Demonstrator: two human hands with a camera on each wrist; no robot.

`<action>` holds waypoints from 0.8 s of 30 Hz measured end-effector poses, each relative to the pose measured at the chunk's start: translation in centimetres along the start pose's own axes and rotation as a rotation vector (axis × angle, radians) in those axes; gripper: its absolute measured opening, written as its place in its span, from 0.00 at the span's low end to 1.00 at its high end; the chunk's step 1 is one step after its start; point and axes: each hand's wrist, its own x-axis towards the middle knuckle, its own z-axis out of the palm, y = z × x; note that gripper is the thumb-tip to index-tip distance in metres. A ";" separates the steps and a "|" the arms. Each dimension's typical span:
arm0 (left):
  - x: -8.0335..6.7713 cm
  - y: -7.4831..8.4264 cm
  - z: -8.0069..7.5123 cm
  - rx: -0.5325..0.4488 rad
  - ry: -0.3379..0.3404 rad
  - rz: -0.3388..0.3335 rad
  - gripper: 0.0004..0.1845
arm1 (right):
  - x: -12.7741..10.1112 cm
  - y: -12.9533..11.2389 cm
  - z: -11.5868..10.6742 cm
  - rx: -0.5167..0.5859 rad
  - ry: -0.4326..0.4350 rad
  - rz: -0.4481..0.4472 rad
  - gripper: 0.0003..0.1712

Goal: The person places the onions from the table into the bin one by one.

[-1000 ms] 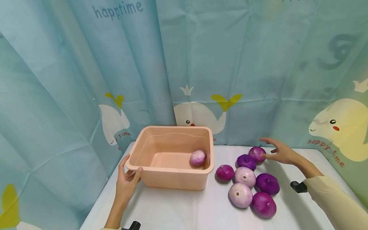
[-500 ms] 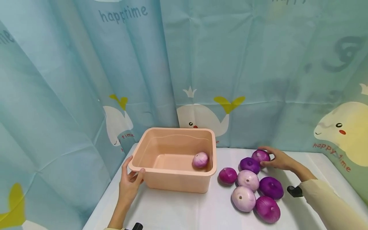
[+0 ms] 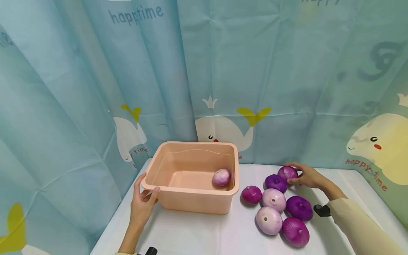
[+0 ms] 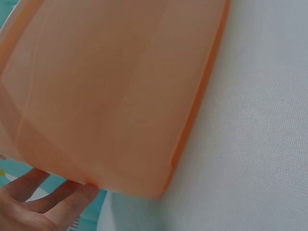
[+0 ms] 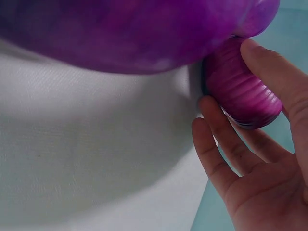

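Note:
A peach plastic tub (image 3: 194, 202) stands on the left of the table, with one pale purple onion (image 3: 221, 177) inside at its right. At the tub's near left corner, my left hand (image 3: 142, 205) holds the rim, thumb in front and fingers along the side; the left wrist view shows its fingertips (image 4: 89, 190) against the tub wall. My right hand (image 3: 307, 176) grips the rearmost purple onion (image 3: 286, 172) between thumb and fingers. In the right wrist view, that ribbed onion (image 5: 243, 89) lies between the thumb and fingertips, while a nearer onion (image 5: 144, 33) fills the top.
In front of my right hand sits a cluster of several onions: a dark purple onion (image 3: 276, 183), a small magenta onion (image 3: 251, 195), a pale onion (image 3: 269, 221) and others. A blue curtain (image 3: 287, 88) with whale prints hangs behind the white table (image 3: 191, 233).
My right hand has come down onto the rearmost onion, and its thumb and fingers have closed around it. The left hand stays on the tub's corner. The head view has shifted slightly.

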 end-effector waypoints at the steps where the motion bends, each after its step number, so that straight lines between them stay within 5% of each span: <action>1: 0.0 0.0 -0.1 -0.003 0.002 0.001 0.40 | 0.1 0.0 0.0 0.006 -0.001 0.000 0.38; 14: 0.0 -0.2 -0.1 -0.033 -0.003 0.015 0.39 | 0.1 -0.4 -0.4 0.040 -0.033 0.028 0.38; 24: 0.1 -0.4 0.0 -0.007 0.004 0.011 0.40 | 0.5 -2.3 -1.2 -0.059 -0.056 0.007 0.37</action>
